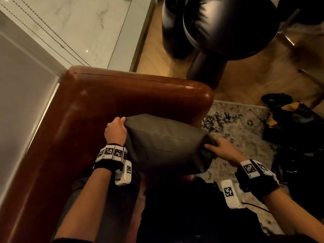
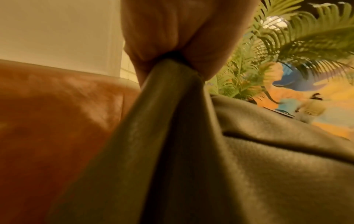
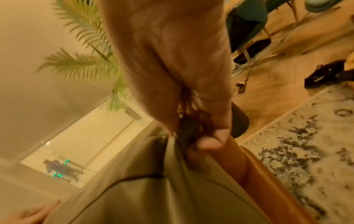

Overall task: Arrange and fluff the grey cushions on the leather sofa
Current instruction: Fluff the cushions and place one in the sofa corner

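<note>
Cushion [image 1: 163, 142] handling was the step in hand: one grey cushion was held up over the corner of the leather sofa [image 1: 98, 95], close to its armrest, by two opposite corners. The left hand [image 1: 115, 130] had its fingers curled tight round the far-left corner, the cover gathered into a thick twist between finger and thumb, as the left wrist view showed plainly. The right hand [image 1: 220, 149] pinched the opposite corner, thumb pressed over a bunched fold of cover, fingers wrapped beneath.

Judging by that grip, this was the shake-and-plump stage. To do it well, both hands would want to keep firm hold of the corners and give short, sharp pulls outward, so the filling spread evenly into all four corners rather than slumping at the bottom. The smooth cover looked slippery, so a shallow pinch could slide off. Once plump, the cushion would best be set upright against the backrest, seam level, well clear of the patterned rug [image 1: 245, 134] on the floor.
</note>
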A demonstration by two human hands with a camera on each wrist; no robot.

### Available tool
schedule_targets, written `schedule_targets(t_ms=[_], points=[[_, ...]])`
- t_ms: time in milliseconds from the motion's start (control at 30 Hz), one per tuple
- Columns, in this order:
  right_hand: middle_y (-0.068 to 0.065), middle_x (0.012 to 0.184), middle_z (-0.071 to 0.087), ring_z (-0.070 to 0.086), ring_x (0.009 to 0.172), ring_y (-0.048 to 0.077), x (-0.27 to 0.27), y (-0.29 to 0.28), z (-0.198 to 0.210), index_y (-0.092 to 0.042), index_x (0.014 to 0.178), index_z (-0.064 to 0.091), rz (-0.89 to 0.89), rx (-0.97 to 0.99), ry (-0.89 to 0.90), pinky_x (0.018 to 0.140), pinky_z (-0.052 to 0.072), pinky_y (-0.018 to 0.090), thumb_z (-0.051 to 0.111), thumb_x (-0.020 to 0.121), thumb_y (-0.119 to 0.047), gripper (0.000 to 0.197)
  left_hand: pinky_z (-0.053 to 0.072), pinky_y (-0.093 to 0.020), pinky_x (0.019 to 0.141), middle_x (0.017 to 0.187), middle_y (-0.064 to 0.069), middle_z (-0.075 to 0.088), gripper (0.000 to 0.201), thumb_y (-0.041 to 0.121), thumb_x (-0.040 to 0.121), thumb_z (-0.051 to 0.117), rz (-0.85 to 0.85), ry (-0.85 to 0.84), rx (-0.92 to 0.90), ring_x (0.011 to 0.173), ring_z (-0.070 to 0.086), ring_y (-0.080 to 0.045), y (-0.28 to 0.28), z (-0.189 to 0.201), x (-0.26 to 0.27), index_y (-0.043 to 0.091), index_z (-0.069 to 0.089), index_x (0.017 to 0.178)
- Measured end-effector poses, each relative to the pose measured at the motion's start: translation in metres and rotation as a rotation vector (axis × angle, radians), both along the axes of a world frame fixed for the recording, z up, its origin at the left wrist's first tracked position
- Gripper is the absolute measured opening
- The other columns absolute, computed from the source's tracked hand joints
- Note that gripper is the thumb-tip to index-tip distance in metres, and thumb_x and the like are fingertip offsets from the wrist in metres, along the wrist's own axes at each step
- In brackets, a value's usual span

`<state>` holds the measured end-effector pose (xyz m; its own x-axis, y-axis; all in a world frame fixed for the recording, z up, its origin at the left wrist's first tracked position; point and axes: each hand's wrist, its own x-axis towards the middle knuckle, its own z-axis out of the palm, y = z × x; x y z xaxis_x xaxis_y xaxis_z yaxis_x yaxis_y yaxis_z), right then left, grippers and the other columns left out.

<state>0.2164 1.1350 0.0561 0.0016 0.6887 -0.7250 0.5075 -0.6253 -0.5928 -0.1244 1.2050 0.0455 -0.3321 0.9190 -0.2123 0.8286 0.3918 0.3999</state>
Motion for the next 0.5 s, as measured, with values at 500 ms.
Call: schedule_targets(t_ms=[500], points=[[0.009,0.094,0.062,0.059,0.088,0.023,-0.052,0.007,-0.048,-0.004,0.1,0.057,-0.423,0.177,-0.096,0.076,0.049,0.039,0.079,0.069,-0.039,0.052,0.043,-0.041,0.084,0.099,-0.027,0.064,0.035,0.028,0.09,0.055,0.371,-0.23,0.068,0.099,0.057,-0.04,-0.038,-0.005,-0.024,-0.007,0.06,0.092]])
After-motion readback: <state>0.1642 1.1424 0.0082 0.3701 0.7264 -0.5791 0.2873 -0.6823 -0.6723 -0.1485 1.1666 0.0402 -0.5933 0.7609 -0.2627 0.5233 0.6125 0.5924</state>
